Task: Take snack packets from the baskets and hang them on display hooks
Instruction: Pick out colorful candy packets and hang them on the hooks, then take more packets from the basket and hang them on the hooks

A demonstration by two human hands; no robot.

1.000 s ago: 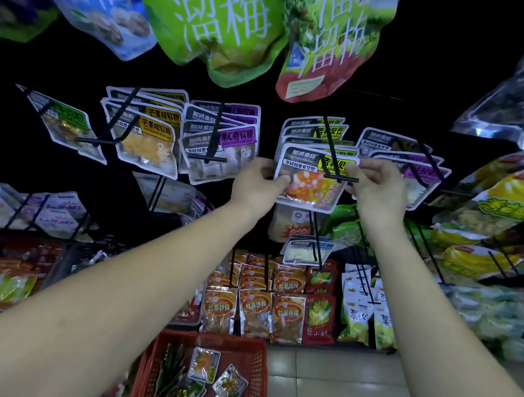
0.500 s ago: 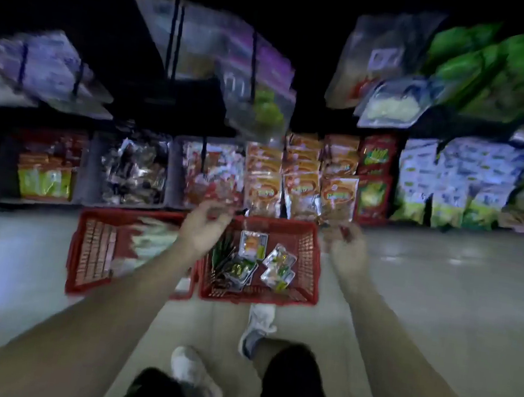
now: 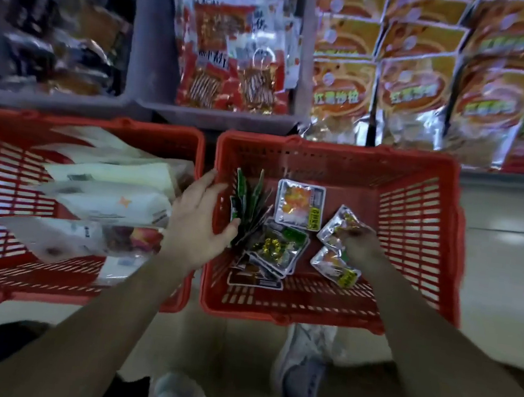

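Two red baskets (image 3: 418, 248) sit side by side; a few packets lie in the right one. Left hand (image 3: 197, 220) rests open on its rim; right hand (image 3: 358, 243) pinches a foil packet (image 3: 335, 228). Best lift by its top edge, hole clear.

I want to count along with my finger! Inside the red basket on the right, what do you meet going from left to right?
Left hand → green packets → orange packet → silver packet under the right hand → the basket wall.
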